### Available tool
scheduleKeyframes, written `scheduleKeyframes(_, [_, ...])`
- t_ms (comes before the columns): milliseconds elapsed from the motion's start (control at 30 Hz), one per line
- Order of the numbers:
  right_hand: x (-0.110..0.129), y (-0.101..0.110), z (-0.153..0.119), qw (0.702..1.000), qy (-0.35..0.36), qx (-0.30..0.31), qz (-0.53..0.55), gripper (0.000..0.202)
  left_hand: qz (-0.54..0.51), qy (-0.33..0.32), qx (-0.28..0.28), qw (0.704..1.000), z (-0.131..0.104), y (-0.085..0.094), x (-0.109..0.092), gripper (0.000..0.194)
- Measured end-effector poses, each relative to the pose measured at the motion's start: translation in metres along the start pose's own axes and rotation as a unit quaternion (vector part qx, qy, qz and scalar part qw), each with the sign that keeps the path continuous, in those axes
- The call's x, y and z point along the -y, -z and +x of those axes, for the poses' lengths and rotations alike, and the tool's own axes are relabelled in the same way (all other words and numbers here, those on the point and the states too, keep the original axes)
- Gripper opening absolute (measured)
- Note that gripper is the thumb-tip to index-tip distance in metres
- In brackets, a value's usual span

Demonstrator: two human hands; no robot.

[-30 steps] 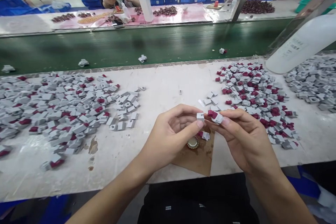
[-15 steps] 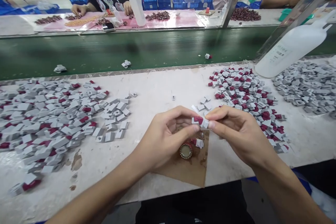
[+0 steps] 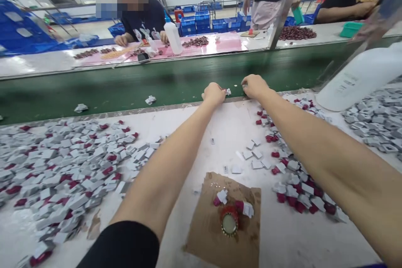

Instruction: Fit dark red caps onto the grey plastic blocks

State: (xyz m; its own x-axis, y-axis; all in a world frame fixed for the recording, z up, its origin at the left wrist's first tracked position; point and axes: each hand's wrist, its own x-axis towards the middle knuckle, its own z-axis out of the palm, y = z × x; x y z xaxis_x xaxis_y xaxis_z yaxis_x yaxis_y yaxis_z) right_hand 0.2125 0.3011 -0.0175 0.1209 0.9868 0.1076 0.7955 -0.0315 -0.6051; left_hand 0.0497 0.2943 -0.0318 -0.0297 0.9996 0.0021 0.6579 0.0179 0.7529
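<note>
Both arms reach forward to the green belt. My left hand (image 3: 214, 94) is closed at the belt's near edge, its fingertips on a small grey-and-maroon plastic piece (image 3: 228, 91). To its right, my right hand (image 3: 255, 86) is pinched over the belt; a bit of something greyish shows at the fingertips, too small to name. Nearer me, a brown cardboard sheet (image 3: 204, 234) bears an upturned bottle cap (image 3: 230, 223) and two grey-and-maroon pieces, one behind the cap (image 3: 222, 196) and one beside it (image 3: 245, 208).
Heaps of grey and maroon pieces lie left (image 3: 69, 167) and right (image 3: 301, 188), with a grey heap (image 3: 373, 113) farther right. A large white bottle (image 3: 354, 75) leans by a metal post (image 3: 285, 8). Loose clusters (image 3: 150, 99) sit on the green belt (image 3: 119, 88). Co-workers sit beyond.
Both hands have left the spot above the cardboard and stretched forward to the belt. Another grey-and-maroon piece now lies behind the cap on the cardboard. The view has tilted up.
</note>
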Motion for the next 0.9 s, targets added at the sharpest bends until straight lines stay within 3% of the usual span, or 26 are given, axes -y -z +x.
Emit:
scheduleKeyframes(67, [0.004, -0.001, -0.007, 1.000, -0.006, -0.001, 0.023, 0.020, 0.005, -0.009, -0.018, 1.000, -0.010, 0.001, 0.004, 0.013])
scheduleKeyframes(133, [0.008, 0.004, -0.029, 0.998, -0.002, 0.000, 0.060, 0.020, -0.006, -0.049, -0.017, 0.999, -0.034, 0.008, 0.009, 0.027])
scheduleKeyframes(233, [0.011, 0.018, -0.088, 0.981, 0.016, 0.022, 0.194, 0.022, -0.118, -0.178, 0.062, 0.975, -0.090, 0.025, 0.020, 0.038])
scheduleKeyframes(300, [0.010, 0.027, -0.138, 0.952, 0.031, 0.067, 0.298, 0.029, -0.195, -0.263, 0.081, 0.941, -0.134, 0.040, 0.029, 0.024])
scheduleKeyframes(367, [0.009, 0.033, -0.187, 0.930, 0.037, 0.097, 0.353, 0.035, -0.192, -0.285, 0.066, 0.937, -0.178, 0.055, 0.037, 0.013])
scheduleKeyframes(433, [0.009, 0.037, -0.228, 0.924, 0.035, 0.118, 0.363, 0.032, -0.170, -0.290, 0.089, 0.938, -0.217, 0.066, 0.046, 0.015])
scheduleKeyframes(567, [0.012, 0.040, -0.277, 0.928, 0.031, 0.147, 0.340, 0.029, -0.139, -0.285, 0.136, 0.939, -0.269, 0.076, 0.057, 0.027])
scheduleKeyframes(700, [0.009, 0.037, -0.298, 0.926, 0.021, 0.176, 0.333, 0.028, -0.123, -0.241, 0.232, 0.934, -0.279, 0.088, 0.059, 0.025])
scheduleKeyframes(767, [0.002, 0.035, -0.305, 0.927, -0.013, 0.168, 0.335, 0.029, -0.068, -0.215, 0.245, 0.943, -0.269, 0.100, 0.063, 0.042])
scheduleKeyframes(833, [-0.007, 0.034, -0.313, 0.927, -0.049, 0.144, 0.343, 0.032, 0.060, -0.194, 0.162, 0.966, -0.252, 0.115, 0.072, 0.049])
scheduleKeyframes(900, [-0.015, 0.034, -0.321, 0.919, -0.074, 0.138, 0.363, 0.033, 0.238, -0.160, 0.016, 0.958, -0.231, 0.128, 0.085, 0.038])
